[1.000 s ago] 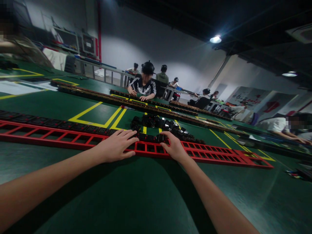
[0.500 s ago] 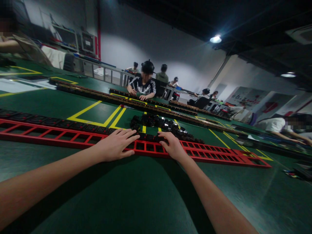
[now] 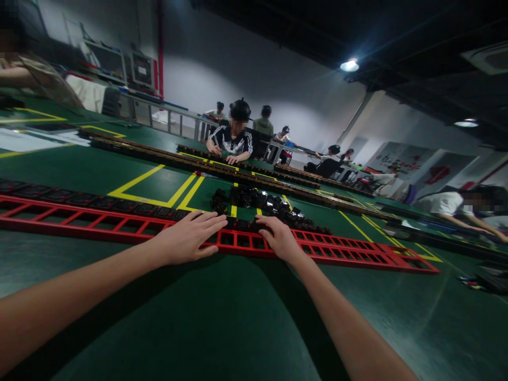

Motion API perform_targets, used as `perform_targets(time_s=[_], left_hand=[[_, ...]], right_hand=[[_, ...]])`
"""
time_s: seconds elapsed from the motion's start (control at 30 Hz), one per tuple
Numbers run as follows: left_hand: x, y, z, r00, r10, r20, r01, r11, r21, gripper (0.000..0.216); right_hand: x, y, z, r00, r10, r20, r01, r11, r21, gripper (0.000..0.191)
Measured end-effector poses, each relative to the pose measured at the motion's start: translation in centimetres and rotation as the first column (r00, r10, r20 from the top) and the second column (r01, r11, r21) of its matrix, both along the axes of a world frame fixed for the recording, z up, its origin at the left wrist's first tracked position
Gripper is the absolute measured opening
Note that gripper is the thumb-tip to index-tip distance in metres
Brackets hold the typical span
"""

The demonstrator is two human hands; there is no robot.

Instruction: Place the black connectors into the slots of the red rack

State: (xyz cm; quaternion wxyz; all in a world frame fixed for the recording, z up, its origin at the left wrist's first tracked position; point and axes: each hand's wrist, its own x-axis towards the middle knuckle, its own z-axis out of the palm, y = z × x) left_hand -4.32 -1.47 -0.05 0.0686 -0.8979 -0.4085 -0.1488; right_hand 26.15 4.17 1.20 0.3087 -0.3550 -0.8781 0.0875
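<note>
A long red frame [image 3: 119,228], divided into two rows of rectangular openings, lies across the green table in front of me. Black square parts [image 3: 105,202] fill its far row from the left end to between my hands. My left hand [image 3: 188,238] rests on the frame, fingers stretched over the black parts and thumb apart. Just to its right, my right hand [image 3: 281,238] has bent fingers closed about a black square part [image 3: 253,226] at the end of the row; the fingers partly hide it. Openings right of that hand show no black parts.
Behind the frame lies a heap of loose black parts [image 3: 273,203]. Yellow tape lines [image 3: 137,200] mark the table. Long dark rails [image 3: 166,154] run across it farther back. A co-worker [image 3: 234,135] sits opposite, and another person [image 3: 456,209] leans in at the right.
The view has shifted very slightly. Both hands keep almost the same place on the red frame and the black parts.
</note>
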Motion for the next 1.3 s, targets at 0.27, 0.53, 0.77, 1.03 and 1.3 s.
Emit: perform_targets(time_s=[0.27, 0.53, 0.77, 1.03, 1.3], left_hand=[[0.03, 0.03, 0.0, 1.0, 0.002, 0.016, -0.002, 1.0, 0.006, 0.063], [0.13, -0.05, 0.21, 1.0, 0.01, 0.016, -0.01, 1.0, -0.008, 0.062], [-0.05, 0.09, -0.07, 1.0, 0.007, 0.027, -0.007, 1.0, 0.004, 0.063], [0.07, 0.02, 0.23, 1.0, 0.022, -0.007, -0.022, 1.0, -0.013, 0.064], [-0.02, -0.11, 0.34, 0.999, 0.029, -0.015, -0.029, 0.999, -0.027, 0.065]], right_hand=[[-0.05, 0.26, -0.01, 1.0, -0.011, 0.02, 0.011, 1.0, 0.007, 0.025], [-0.37, 0.29, 0.33, 0.998, 0.013, 0.061, -0.014, 1.0, 0.021, 0.021], [-0.3, 0.07, 0.23, 0.998, 0.003, 0.067, -0.003, 1.0, -0.001, 0.02], [-0.25, 0.07, 0.2, 0.996, 0.0, 0.086, -0.002, 1.0, 0.013, 0.019], [-0.26, 0.24, 0.13, 0.997, 0.008, 0.077, -0.009, 1.0, 0.017, 0.021]])
